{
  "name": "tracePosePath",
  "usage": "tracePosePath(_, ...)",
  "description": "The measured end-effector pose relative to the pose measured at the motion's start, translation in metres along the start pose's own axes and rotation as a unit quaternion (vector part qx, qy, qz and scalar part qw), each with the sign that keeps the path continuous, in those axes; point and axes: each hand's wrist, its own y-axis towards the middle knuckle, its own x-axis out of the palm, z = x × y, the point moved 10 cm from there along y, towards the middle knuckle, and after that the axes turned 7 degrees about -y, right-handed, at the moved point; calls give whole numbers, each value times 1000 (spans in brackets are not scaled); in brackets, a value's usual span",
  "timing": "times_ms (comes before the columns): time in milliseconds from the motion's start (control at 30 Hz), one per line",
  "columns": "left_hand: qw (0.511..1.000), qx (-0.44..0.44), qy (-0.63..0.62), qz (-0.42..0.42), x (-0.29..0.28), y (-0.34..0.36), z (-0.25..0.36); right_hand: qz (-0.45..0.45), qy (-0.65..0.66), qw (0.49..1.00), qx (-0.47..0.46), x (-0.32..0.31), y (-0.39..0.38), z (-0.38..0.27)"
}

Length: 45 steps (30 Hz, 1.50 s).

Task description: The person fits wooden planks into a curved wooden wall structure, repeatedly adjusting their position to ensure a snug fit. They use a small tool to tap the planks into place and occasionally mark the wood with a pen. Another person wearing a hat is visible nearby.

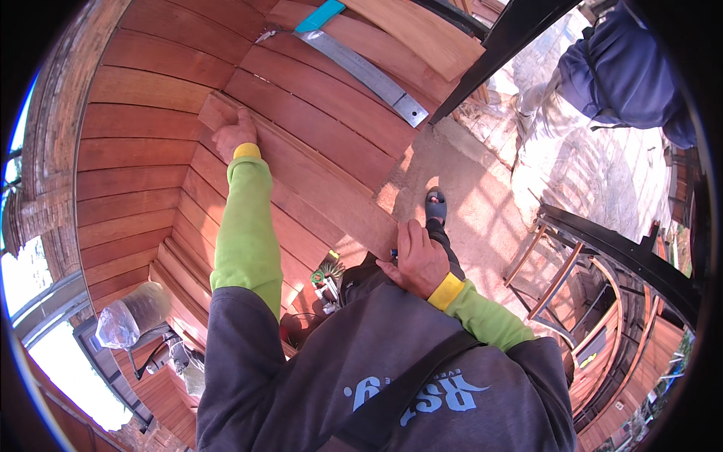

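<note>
A long reddish-brown wooden board (324, 188) lies slantwise across the plank surface, its near end by my body. My left hand (236, 135) is closed on the board's far end, fingers bent at its edge. At the near end, my right hand (419, 260) is closed at the board's corner, its fingertips partly hidden. A small dark-blue thing (393, 254) shows beside the right thumb; its kind is unclear. Beyond the board, a metal try square (361, 75) with a teal handle (320, 15) lies on the planks.
Loose boards (414, 34) lie at the far side. Plank panelling (143, 117) rises on the left. A green-and-metal tool (324, 286) stands near my waist. A curved wooden frame (580, 294) is at right, and a dark-blue cloth-covered shape (625, 71) is far right.
</note>
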Motion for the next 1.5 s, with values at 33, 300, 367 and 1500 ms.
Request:
tracePosePath(33,1000,7,-11,1,-1,1,2,-8,-4,1000,-3,0,1,0)
tracePosePath(300,999,9,-16,32,1,4,-6,10,-20,1000,12,2,-1,-2)
tracePosePath(367,999,10,-17,35,-1,5,-5,19,-12,1000,10,2,-1,-2)
tracePosePath(1500,999,-17,-22,36,-8,-3,-4,4,87,996,-38,6,0,0)
